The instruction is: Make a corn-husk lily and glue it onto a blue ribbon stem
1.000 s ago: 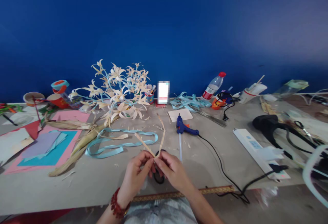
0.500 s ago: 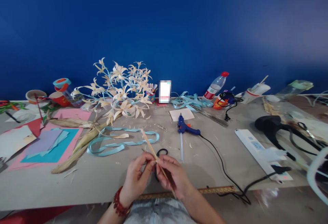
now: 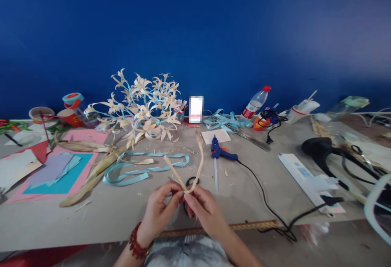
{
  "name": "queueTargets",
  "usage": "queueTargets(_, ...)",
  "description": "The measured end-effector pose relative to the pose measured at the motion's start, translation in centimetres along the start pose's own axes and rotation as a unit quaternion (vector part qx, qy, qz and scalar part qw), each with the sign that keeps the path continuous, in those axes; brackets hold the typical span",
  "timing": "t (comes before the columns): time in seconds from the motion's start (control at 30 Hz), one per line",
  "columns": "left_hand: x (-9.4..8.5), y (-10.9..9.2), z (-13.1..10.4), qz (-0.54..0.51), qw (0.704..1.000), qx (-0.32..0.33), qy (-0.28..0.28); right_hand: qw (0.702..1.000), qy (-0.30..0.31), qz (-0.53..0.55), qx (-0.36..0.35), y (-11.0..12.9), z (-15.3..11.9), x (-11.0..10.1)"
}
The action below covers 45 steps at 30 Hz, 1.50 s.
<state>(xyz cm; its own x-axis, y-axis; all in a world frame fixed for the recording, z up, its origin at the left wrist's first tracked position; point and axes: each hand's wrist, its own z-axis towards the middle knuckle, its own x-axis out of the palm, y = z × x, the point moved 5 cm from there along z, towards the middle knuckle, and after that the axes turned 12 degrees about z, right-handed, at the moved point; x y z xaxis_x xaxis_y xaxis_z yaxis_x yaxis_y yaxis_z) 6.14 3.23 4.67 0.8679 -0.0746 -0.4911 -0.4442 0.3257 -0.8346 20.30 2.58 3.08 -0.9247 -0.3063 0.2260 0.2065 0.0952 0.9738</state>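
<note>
Between both hands, above the near part of the grey table, I see a pale husk-like strip curving up and away, its lower end meeting a slim tan stick. The left hand pinches thumb against forefinger at that join; the right hand pinches the strip just beside it, its lower fingers curled and partly hidden. I judge the strip feather-light, dry and bendy, likely to split if pulled hard, so I'd grip near the join; the stick looks stiffer. Black looped handles lie beneath the hands, blue ribbon to their left, and a blue glue gun beyond, to their right.
</note>
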Motion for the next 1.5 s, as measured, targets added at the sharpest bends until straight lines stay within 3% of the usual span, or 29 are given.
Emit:
queueTargets(0.1, -0.2, -0.4, 0.0, 0.017, 1.0, 0.023, -0.011, 0.995, -0.01, -0.086, -0.04, 0.6, 0.1, 0.1)
queueTargets(0.17, -0.3, -0.8, 0.0, 0.025, 0.998, 0.047, -0.023, 0.996, -0.003, -0.083, -0.04, 0.5, 0.1, 0.2)
queueTargets(0.3, -0.4, -1.4, -0.2, 0.015, 0.994, 0.099, -0.039, 0.995, 0.002, 0.084, 0.043, -0.9, 0.2, 0.7)
queueTargets(0.43, -0.2, -1.5, -0.4, -0.027, 0.991, 0.119, -0.051, 0.955, -0.001, 0.257, 0.149, -2.5, 0.0, 1.3)
queueTargets(0.7, 0.5, -0.9, 0.0, -0.131, 0.985, 0.104, -0.04, 0.869, 0.116, 0.447, 0.178, -2.8, -0.3, 2.7)
queueTargets(0.77, 0.7, -0.4, 0.1, -0.158, 0.983, 0.084, -0.034, 0.878, 0.115, 0.436, 0.162, -2.9, -0.2, 2.7)
queueTargets(0.83, 0.7, 0.0, 0.2, -0.169, 0.983, 0.066, -0.033, 0.907, 0.084, 0.39, 0.136, -2.8, -0.1, 2.3)
queueTargets(0.93, 0.2, 0.2, 0.2, -0.126, 0.989, 0.072, -0.038, 0.963, 0.036, 0.255, 0.085, -1.8, -0.1, 1.5)
queueTargets(1.03, -0.6, -0.4, 0.1, -0.064, 0.992, 0.102, -0.04, 0.991, 0.029, 0.131, 0.024, -0.4, -0.1, 1.0)
queueTargets(1.13, -1.0, -0.9, 0.2, -0.039, 0.991, 0.122, -0.042, 0.991, 0.028, 0.126, 0.021, -0.2, -0.1, 1.1)
queueTargets(1.3, -0.5, -0.6, 0.2, -0.066, 0.989, 0.126, -0.049, 0.96, 0.013, 0.258, 0.11, -1.6, -0.2, 1.6)
queueTargets(1.4, -0.5, 0.2, 0.3, -0.096, 0.987, 0.111, -0.066, 0.949, 0.01, 0.292, 0.122, -1.6, -0.3, 1.7)
queueTargets(1.5, -0.6, 0.0, 0.4, -0.104, 0.988, 0.113, -0.027, 0.954, 0.001, 0.274, 0.118, -1.4, -0.3, 1.2)
